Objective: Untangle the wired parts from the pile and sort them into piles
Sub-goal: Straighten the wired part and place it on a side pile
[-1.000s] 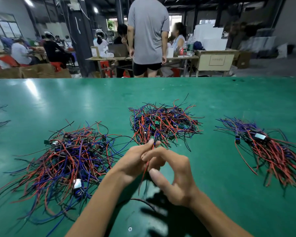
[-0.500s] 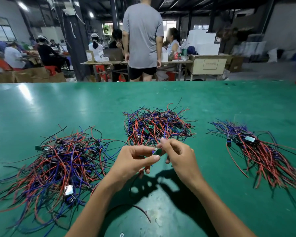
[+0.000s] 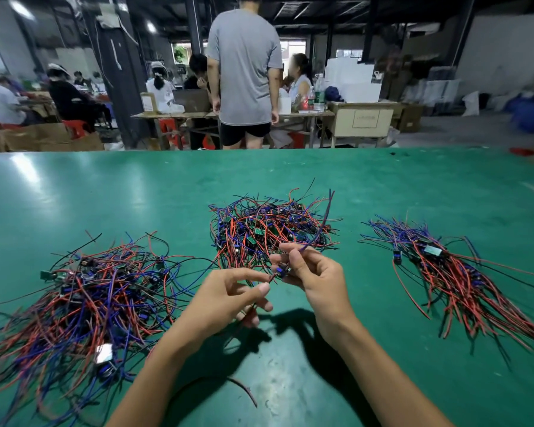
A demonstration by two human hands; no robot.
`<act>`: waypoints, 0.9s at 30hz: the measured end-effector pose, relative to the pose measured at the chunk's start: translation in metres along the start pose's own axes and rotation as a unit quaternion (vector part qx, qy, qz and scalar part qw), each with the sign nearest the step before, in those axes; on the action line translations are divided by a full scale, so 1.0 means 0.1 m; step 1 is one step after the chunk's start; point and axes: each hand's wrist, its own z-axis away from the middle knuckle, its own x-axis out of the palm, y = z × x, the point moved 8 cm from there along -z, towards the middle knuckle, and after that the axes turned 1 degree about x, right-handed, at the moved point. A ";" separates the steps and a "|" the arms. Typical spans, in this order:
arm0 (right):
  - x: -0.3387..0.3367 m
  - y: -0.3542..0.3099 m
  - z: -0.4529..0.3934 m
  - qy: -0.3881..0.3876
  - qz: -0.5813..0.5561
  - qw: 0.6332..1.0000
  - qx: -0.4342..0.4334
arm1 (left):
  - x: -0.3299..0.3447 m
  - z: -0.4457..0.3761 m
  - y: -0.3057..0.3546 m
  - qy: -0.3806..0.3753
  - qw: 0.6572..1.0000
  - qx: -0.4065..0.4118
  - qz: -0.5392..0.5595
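Three piles of red, blue and black wired parts lie on the green table (image 3: 105, 192): a large tangled pile (image 3: 87, 297) at the left, a smaller tangled pile (image 3: 265, 229) in the middle, and a straighter, combed pile (image 3: 457, 272) at the right. In front of the middle pile both hands hold one wired part (image 3: 282, 270) above the table. My right hand (image 3: 315, 278) pinches its small dark body and a purple wire that rises up to the right. My left hand (image 3: 228, 294) pinches the wires hanging from it, between thumb and fingers.
A loose dark wire (image 3: 216, 383) lies curved on the table near the front edge, between my forearms. Beyond the table's far edge a person in a grey shirt (image 3: 244, 66) stands with their back turned, and others sit at workbenches.
The hands have drawn the part slightly apart; the right hand has turned so a purple wire now sticks up over the middle pile. The camera has tilted a little.
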 end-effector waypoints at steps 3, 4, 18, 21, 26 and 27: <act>-0.02 0.01 -0.01 0.009 -0.035 0.999 0.006 | -0.08 -0.02 0.04 0.039 0.998 0.047 -0.034; -0.04 0.02 -0.02 0.016 -0.025 1.000 0.006 | -0.12 -0.02 0.05 0.062 0.995 0.060 -0.056; -0.04 0.28 0.01 -0.030 0.047 0.998 0.035 | 0.01 -0.04 -0.07 0.070 0.994 0.037 -0.076; -0.07 0.27 0.01 -0.014 0.136 0.991 0.006 | 0.01 -0.04 -0.11 0.086 0.996 0.012 -0.020; 0.02 0.22 0.03 -0.046 0.203 0.978 -0.019 | 0.03 -0.05 -0.12 0.119 0.993 -0.005 0.007; 0.05 0.21 0.05 -0.054 0.198 0.979 -0.019 | 0.04 -0.04 -0.12 0.127 0.992 -0.003 0.007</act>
